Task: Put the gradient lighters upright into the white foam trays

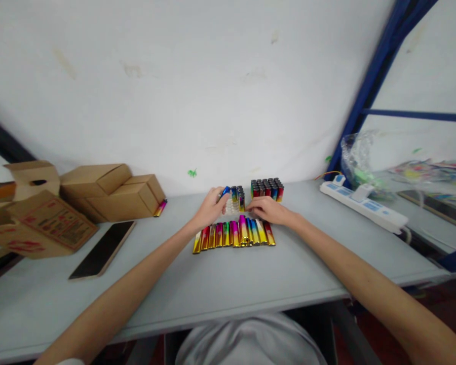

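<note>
My left hand is closed around a shiny blue lighter, tilted above a clear plastic tray. Several black-topped lighters stand upright in the tray's right part. Just right of them is my right hand, fingers bent and pressed together; whatever may be in its fingertips is too small to make out. In front of both hands, a row of metallic lighters in gold, red, pink, green and blue lies on the table, some piled on others near its middle.
Behind my right hand stands a block of upright lighters. Cardboard boxes, an opened carton, a phone and a single lighter are on the left. A white power strip lies right, near a blue frame post.
</note>
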`<state>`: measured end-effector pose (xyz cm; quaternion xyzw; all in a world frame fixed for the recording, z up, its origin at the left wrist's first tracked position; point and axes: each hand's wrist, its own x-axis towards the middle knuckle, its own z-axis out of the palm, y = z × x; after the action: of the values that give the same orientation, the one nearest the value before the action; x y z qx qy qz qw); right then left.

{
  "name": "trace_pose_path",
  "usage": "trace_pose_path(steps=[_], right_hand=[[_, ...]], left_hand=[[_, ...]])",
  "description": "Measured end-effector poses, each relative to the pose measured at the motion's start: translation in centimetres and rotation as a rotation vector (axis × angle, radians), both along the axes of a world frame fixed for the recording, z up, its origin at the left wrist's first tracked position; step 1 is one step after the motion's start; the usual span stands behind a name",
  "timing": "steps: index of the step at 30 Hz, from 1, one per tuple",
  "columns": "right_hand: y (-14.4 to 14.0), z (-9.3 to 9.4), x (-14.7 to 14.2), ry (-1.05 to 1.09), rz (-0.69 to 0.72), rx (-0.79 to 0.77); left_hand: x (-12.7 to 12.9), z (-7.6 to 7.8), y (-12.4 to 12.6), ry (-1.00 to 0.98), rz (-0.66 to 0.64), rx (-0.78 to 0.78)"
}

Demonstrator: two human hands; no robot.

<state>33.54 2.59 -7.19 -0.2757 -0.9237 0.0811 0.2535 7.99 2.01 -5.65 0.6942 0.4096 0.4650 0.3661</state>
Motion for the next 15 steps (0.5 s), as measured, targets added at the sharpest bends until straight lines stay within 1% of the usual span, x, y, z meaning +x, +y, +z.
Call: trace_pose_path(steps=[3, 6, 10, 15], right_hand=[[0.0, 0.0, 0.0, 0.013, 0.003, 0.002], [0.0, 0.0, 0.0, 0.016, 0.009, 0.0], [0.1, -0.1, 0.0, 0.011, 0.007, 0.0], [0.1, -0.1, 0.0, 0.015, 0.007, -0.003]], left_hand=[[0.3, 0.1, 1.6, 0.06, 0.021, 0.1], [0.3, 0.3, 2.7, 0.082, 0.009, 0.132], [0.4, 0.0, 3.5, 0.059, 0.051, 0.138], [0.4, -0.4, 3.8, 0.156, 0.029, 0.215]])
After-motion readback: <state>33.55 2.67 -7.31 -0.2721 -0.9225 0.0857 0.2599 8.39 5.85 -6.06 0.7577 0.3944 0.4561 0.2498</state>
